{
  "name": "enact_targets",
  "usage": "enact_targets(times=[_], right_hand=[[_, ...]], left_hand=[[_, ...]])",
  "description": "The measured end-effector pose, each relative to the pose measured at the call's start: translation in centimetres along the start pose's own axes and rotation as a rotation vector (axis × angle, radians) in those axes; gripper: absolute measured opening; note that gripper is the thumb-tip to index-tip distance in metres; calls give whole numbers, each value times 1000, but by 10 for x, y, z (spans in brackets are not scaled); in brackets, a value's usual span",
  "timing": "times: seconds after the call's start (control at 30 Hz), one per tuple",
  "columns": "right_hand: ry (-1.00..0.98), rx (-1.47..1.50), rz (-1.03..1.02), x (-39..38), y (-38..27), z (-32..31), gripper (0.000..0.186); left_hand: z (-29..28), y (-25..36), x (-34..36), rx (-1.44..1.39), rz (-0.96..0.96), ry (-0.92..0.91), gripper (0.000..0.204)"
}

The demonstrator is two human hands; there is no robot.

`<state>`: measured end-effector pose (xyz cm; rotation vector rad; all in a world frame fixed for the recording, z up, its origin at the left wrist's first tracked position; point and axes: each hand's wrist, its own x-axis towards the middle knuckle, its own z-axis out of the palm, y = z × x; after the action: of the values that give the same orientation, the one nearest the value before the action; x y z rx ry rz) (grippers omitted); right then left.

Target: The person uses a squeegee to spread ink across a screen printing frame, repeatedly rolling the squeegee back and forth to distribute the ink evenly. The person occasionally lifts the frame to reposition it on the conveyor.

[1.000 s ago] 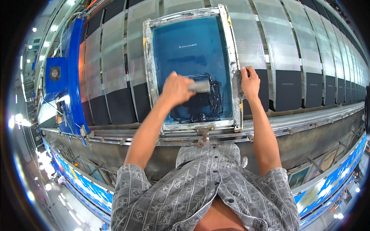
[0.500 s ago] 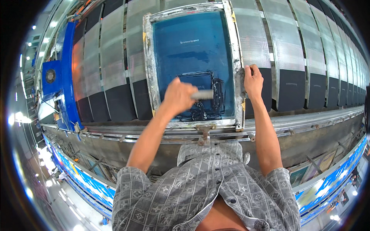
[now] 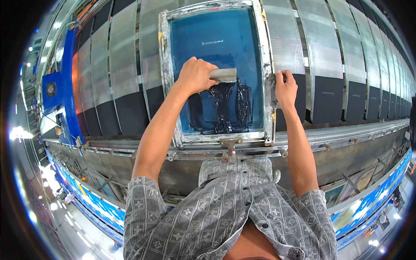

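A silkscreen frame [image 3: 166,65] with worn whitish sides and blue mesh [image 3: 208,28] lies in front of me. My left hand [image 3: 196,77] is closed around the end of a grey squeegee [image 3: 226,75], which rests across the middle of the mesh. Thick black ink [image 3: 222,108] lies in glossy streaks between the squeegee and the frame's near side. At the frame's right side, my right hand [image 3: 286,90] is closed with fingertips curled against the edge. Its grip there is partly hidden. A small pale print pattern shows on the upper mesh.
Long pale pallets carrying dark fabric pieces [image 3: 328,99] stand in a row on both sides. A metal rail [image 3: 320,132] with bolts runs along the near side, between me and the frame. A blue machine [image 3: 68,86] stands at the left.
My left hand has moved the squeegee away from me, from the lower mesh up to its middle, exposing ink streaks behind it. My right hand stays at the frame's edge.
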<state>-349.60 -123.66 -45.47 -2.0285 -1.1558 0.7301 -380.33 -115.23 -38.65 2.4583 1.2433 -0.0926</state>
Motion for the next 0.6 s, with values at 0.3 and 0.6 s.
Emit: enact_targets(times=[0.3,0.6], right_hand=[[-16,11,46,-1,0,-2,34],[-40,4,56,2,3,1,34]], left_hand=[[39,71,-97,-61,18,-158,18],[1,6,0,33,-35,-13,28]])
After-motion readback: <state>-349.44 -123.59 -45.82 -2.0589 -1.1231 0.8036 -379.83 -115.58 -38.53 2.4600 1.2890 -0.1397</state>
